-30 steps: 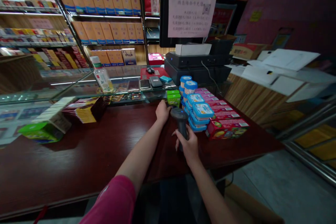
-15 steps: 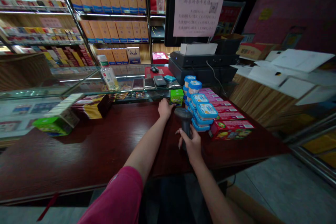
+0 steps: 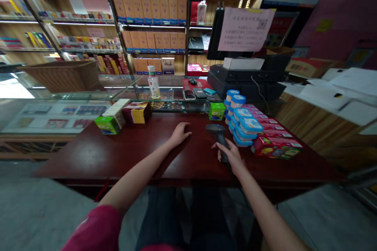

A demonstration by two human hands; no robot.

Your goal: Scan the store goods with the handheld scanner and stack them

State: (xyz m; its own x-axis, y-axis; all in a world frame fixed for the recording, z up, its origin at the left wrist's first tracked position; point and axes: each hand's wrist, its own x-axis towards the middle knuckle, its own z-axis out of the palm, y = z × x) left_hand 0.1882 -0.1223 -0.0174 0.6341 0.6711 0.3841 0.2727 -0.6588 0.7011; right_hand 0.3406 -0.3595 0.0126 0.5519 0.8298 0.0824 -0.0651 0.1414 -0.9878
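Observation:
My right hand grips the handle of a black barcode scanner, its head pointing up and left over the counter. My left hand is apart from everything, just above the dark red wooden counter, fingers parted and holding nothing. Beyond it stands a small green box. To the right of that box are stacked blue-lidded tubs and a row of red boxes. At the left lie another green box, white boxes and dark red packs with yellow edges.
A glass display case adjoins the counter. On glass behind stand a bottle and phones. A monitor with a paper sign rises above a black cash drawer. Cardboard boxes are at the right.
My left hand has let go of the green box and drawn back toward me and left. The green box stays beside the tubs. My right hand still holds the scanner; the view has turned left.

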